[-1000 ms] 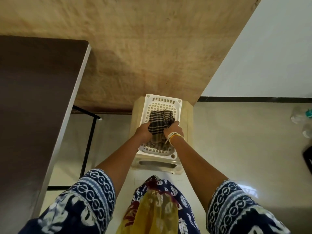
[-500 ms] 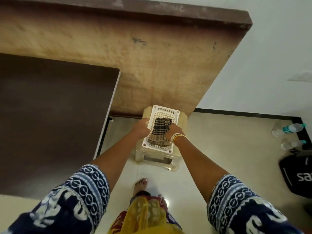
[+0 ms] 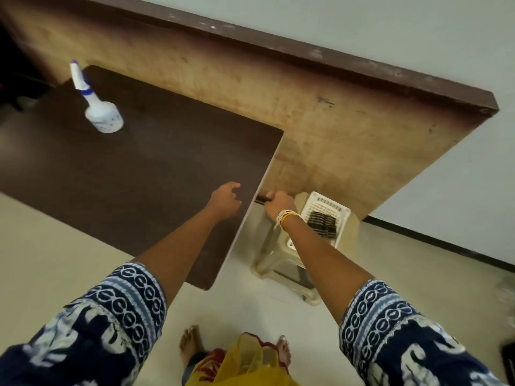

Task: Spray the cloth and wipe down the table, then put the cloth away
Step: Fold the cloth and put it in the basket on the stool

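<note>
Cloth put away in the basket; the task looks finished, and nothing further seems called for.
The dark checked cloth (image 3: 323, 225) lies crumpled in the white basket (image 3: 341, 213) at 3 o'clock of the table (image 3: 133, 174). Left hand (image 3: 226, 200) hangs loosely curled, empty; right hand (image 3: 280, 204) looks curled, holding nothing visible. Spray bottle (image 3: 101, 112) stands at 10 o'clock.

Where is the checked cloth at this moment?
In the head view, the checked cloth lies in the white basket on the beige stool, right of the dark table, just beyond the right hand.
</note>
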`<state>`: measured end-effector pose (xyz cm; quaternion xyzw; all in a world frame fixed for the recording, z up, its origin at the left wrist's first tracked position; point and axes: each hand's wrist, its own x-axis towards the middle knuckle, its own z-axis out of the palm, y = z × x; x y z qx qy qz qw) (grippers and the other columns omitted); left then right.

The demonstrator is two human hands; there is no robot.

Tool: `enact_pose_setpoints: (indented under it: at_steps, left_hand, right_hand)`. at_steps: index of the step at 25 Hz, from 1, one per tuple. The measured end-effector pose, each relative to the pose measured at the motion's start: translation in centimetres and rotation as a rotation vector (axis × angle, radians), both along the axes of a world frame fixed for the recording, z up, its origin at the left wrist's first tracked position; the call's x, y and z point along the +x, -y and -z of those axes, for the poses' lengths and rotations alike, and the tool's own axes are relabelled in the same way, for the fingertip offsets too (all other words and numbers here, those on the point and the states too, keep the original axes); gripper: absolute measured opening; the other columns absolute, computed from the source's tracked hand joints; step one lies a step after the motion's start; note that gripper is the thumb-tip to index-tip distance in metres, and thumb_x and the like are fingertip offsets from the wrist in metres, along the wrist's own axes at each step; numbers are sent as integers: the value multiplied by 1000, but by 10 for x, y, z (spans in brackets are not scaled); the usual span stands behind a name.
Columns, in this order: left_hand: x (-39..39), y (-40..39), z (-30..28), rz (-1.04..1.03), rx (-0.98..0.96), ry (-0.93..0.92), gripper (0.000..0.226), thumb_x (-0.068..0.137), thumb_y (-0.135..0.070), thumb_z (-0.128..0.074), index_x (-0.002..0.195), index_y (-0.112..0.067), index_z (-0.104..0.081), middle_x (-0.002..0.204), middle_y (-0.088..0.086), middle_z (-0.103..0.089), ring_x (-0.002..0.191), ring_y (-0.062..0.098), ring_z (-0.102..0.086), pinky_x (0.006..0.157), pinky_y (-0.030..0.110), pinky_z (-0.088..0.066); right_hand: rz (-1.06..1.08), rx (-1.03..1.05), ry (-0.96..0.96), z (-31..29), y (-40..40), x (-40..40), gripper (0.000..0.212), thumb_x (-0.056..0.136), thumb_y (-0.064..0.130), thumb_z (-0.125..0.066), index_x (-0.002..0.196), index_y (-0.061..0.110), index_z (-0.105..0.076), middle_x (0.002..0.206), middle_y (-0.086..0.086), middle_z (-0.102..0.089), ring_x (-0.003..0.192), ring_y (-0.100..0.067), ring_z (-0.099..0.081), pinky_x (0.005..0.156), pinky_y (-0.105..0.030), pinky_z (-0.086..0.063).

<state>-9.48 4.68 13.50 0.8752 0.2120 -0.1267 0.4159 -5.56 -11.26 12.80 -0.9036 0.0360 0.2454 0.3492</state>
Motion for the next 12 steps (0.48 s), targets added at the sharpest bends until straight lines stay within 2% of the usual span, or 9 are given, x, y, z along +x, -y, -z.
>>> enact_pose_setpoints:
  at_steps: [4, 7, 12]
  left_hand:
    - [-29, -97, -7, -105, -1, 2, 47, 89, -7, -61, 135, -10, -51, 119, 18, -62, 112, 30, -58, 94, 30, -44]
    - [-38, -174, -14, -149, -8, 26, 45, 90, -8, -60, 134, -12, -52, 119, 17, -62, 109, 32, -60, 90, 37, -50]
    - [-33, -272, -17, -226, -44, 76, 44, 90, -6, -57, 133, -14, -52, 116, 14, -61, 106, 30, -61, 77, 32, -50]
  right_hand:
    - [-7, 74, 16, 6, -95, -2, 20, 78, 19, -50, 94, 29, -57, 106, -11, -68, 94, -31, -68, 90, -38, -55]
    - [-20, 125, 33, -1, -170, -2, 19, 81, 18, -52, 93, 32, -58, 104, -6, -67, 86, -28, -70, 88, -39, -56]
    - [-41, 180, 48, -6, -276, 10, 19, 80, 17, -54, 90, 33, -59, 103, -7, -69, 87, -27, -71, 89, -40, -56]
